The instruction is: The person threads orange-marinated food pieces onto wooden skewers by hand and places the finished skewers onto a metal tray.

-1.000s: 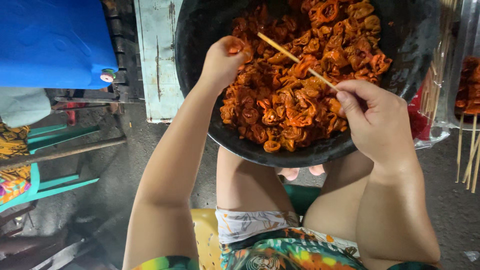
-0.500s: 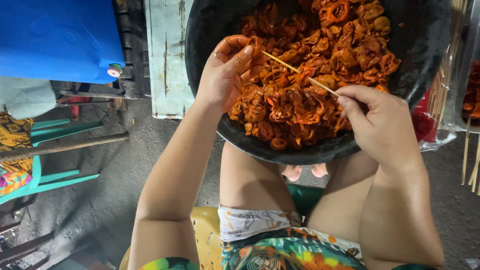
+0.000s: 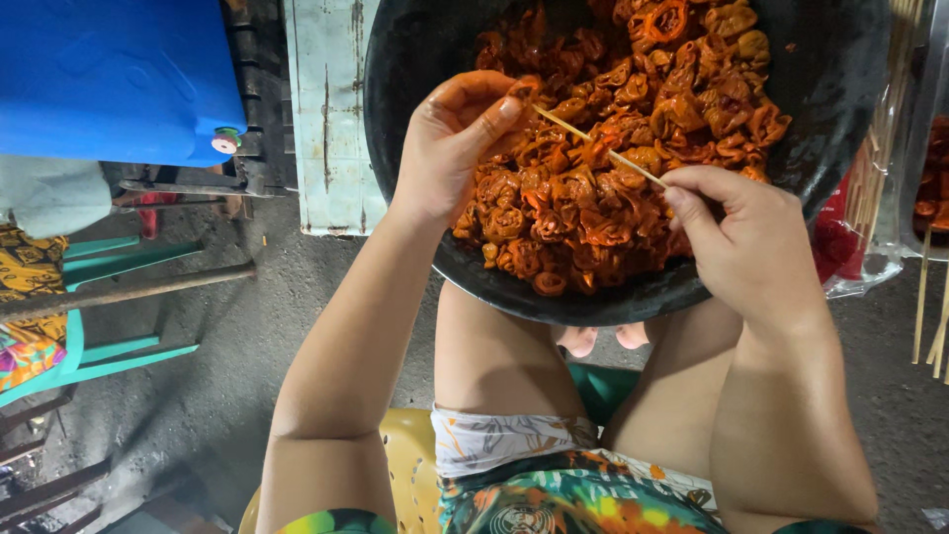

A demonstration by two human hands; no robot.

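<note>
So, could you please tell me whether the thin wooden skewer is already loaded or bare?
Nearly bare: the thin wooden skewer shows clean wood between the right hand and the left hand, which pinches one orange-red piece at its tip.

Left hand [image 3: 450, 148] and right hand [image 3: 741, 242] forward, forearms bare, fingers [image 3: 499, 114] pinched shut.
</note>
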